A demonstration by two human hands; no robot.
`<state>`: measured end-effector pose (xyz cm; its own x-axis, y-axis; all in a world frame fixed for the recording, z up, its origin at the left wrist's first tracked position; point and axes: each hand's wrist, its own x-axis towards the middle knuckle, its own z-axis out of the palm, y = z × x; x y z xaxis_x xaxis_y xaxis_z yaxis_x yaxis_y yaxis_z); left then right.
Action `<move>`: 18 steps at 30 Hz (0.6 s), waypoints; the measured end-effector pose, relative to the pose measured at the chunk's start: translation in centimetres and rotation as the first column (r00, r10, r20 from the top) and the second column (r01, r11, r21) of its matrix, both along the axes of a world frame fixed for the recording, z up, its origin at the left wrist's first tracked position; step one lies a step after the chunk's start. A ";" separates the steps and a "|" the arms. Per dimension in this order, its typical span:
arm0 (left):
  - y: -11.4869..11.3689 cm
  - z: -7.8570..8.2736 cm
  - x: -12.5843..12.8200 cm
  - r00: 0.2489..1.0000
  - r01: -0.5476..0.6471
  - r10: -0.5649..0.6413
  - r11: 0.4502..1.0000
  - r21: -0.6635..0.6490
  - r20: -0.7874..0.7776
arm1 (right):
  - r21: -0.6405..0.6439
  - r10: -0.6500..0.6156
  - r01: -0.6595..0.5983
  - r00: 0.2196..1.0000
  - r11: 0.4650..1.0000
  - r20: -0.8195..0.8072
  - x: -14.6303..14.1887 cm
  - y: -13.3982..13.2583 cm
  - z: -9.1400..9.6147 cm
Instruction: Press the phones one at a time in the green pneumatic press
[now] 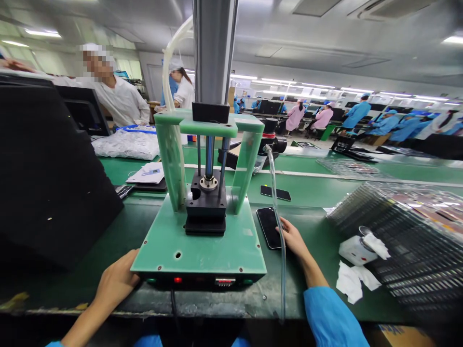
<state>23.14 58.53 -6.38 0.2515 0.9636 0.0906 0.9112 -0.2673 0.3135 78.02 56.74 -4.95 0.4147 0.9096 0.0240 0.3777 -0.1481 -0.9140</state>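
Observation:
A green press machine (202,250) stands in front of me, with a black pressing block (206,212) under a vertical cylinder (215,53). My left hand (117,279) is against the left front corner of its base, and most of its fingers are hidden there. To the right of the press, my right hand (293,237) grips the right edge of a dark-screened smartphone (268,226) lying on the table. A clear hose (275,202) hangs in front of that phone. Behind it lies a second smartphone (275,193), apart from my hand.
Stacked clear trays (401,236) fill the right side, beside a white bottle (358,249) and crumpled wipes (350,284). A tall black stack (47,178) stands at left. Papers (147,173) and a plastic-bagged bundle (126,143) lie behind. Co-workers (119,96) are across the table.

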 end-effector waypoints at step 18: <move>0.2 -3.8 -2.0 0.993 -0.056 0.059 0.998 -0.030 0.102 | -0.339 0.214 0.147 0.536 0.929 0.817 5.0 14.1 3.5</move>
<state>21.11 58.76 -10.22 0.1861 0.9787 0.0871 0.8874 -0.2055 0.4126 83.03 70.80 -1.44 0.3356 0.9411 0.0415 0.9407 -0.3324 -0.0676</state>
